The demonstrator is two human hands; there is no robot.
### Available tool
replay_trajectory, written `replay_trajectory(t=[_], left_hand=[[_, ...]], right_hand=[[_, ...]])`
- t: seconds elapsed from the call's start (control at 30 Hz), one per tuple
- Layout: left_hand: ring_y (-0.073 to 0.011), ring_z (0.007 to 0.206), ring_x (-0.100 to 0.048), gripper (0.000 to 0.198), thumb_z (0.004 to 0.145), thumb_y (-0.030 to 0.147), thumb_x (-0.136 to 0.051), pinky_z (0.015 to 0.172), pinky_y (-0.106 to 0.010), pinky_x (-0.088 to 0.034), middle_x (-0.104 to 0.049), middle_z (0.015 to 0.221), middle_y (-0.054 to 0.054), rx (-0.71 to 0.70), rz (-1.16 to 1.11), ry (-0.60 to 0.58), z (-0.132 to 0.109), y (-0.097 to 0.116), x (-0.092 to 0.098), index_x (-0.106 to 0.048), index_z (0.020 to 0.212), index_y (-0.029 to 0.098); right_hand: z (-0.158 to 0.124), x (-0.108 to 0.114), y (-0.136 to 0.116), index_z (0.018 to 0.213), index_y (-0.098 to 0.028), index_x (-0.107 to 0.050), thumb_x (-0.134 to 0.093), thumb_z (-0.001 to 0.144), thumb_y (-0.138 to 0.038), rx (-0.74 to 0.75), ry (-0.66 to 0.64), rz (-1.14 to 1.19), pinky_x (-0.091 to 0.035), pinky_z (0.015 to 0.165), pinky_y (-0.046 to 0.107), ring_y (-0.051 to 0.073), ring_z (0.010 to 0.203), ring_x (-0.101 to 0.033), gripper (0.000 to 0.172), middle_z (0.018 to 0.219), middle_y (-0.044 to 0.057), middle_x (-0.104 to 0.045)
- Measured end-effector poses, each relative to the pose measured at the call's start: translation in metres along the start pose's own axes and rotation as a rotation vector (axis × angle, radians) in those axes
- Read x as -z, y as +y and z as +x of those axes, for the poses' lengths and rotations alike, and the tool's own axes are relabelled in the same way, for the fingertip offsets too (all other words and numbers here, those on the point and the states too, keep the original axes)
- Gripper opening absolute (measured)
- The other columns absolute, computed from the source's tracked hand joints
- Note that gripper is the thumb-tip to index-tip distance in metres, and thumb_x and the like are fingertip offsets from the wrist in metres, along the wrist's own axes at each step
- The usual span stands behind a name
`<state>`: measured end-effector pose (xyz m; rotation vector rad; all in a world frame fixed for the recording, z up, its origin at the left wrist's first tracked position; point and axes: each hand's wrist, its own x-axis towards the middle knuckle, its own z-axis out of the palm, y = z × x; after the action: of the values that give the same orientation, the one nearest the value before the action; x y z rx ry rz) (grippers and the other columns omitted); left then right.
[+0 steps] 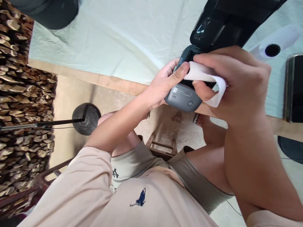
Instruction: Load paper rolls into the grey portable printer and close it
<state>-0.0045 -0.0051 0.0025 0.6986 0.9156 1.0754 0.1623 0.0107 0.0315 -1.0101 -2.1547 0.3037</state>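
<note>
A dark grey portable printer [182, 98] with a power button sits at the table's front edge, its glossy black lid [220, 26] swung up and back. My left hand [169, 78] grips the printer's left side, and its thumb presses the end of a white paper roll [200, 70] in the opening. Around the roll's other side, my right hand [236, 75] is closed on the paper. A loose strip [219, 93] curls out between its thumb and fingers. Part of the roll and the printer's inside are hidden by my hands.
Another white roll [265, 47] with a black core lies at the right, near a dark-screened device [294, 90]. A black rounded object [52, 12] stands at the table's far left. Below are a round stand base [86, 118], a wooden stool [163, 146] and stacked firewood [26, 126].
</note>
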Motion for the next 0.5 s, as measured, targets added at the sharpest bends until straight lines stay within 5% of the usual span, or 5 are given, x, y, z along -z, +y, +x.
replay_trajectory(t=[0.33, 0.5], left_hand=[[-0.0112, 0.086, -0.067, 0.022, 0.093, 0.038, -0.058, 0.070, -0.020, -0.049, -0.057, 0.085, 0.003, 0.004, 0.109, 0.016, 0.001, -0.001, -0.003, -0.054, 0.102, 0.018], [-0.0049, 0.076, -0.064, 0.023, 0.093, 0.039, -0.059, 0.066, -0.016, -0.050, -0.060, 0.088, 0.003, 0.059, 0.046, 0.049, 0.006, 0.001, -0.002, -0.054, 0.104, 0.019]], right_hand=[[-0.003, 0.000, 0.007, 0.110, -0.025, -0.069, -0.056, 0.090, -0.029, -0.114, -0.041, -0.167, -0.054, 0.080, 0.035, 0.020, 0.091, -0.069, 0.024, 0.101, 0.000, -0.070], [-0.004, -0.001, 0.015, 0.100, -0.022, -0.062, -0.061, 0.081, -0.017, -0.108, -0.062, -0.108, -0.043, 0.058, 0.025, 0.013, 0.071, -0.063, 0.020, 0.092, 0.000, -0.070]])
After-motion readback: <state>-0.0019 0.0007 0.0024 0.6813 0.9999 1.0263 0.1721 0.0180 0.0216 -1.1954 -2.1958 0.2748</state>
